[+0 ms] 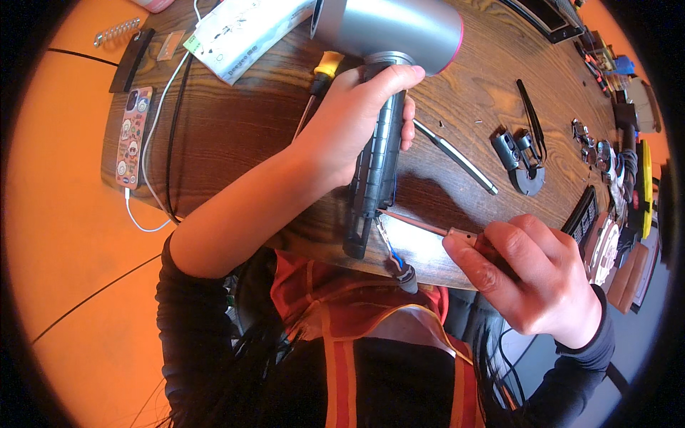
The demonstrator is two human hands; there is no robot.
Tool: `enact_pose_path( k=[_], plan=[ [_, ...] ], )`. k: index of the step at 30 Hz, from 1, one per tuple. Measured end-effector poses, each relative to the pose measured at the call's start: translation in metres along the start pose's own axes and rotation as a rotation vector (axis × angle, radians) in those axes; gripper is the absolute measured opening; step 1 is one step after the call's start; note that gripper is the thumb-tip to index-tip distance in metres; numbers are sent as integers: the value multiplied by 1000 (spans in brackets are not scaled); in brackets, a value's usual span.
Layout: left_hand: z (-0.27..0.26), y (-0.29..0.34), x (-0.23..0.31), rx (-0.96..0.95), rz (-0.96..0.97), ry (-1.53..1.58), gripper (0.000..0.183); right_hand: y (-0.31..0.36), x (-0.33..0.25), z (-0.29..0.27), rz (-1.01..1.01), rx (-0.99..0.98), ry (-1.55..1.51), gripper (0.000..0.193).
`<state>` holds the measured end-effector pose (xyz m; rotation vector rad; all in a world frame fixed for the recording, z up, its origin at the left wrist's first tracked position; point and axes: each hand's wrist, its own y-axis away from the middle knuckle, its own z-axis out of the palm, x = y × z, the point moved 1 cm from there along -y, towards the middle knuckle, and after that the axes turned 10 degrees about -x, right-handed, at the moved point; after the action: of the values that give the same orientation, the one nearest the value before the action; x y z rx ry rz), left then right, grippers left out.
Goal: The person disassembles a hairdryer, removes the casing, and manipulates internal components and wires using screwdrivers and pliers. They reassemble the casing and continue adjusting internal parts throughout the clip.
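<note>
While the left hand (349,118) curls its fingers around the dark handle (375,160) of the silver hair dryer (399,32), I see from far off the right hand (539,278) pinching a screwdriver (462,236), its tip by the handle's low end. Wires (393,254) show just beside it. The dryer is over a brown table (235,135), near a white box (246,36).

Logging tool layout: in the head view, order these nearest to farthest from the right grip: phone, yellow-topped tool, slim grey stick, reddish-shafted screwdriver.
1. Screwdriver: held in the right grip.
2. Slim grey stick: on the table, ahead and left.
3. Yellow-topped tool: farther left.
4. Phone: far left, near the table's edge.
</note>
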<state>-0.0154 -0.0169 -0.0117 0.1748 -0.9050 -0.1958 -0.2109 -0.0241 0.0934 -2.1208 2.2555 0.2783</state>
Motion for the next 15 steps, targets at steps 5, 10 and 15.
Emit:
enact_pose_path(
  k=[5,10,15],
  plan=[
    [0,1,0,18,17,50,21,0,1,1,24,23,-91,44],
    [0,2,-2,35,23,41,23,3,4,3,59,15,-175,41],
    [1,2,-3,51,17,34,24,5,7,6,82,19,-231,38]
  ],
)
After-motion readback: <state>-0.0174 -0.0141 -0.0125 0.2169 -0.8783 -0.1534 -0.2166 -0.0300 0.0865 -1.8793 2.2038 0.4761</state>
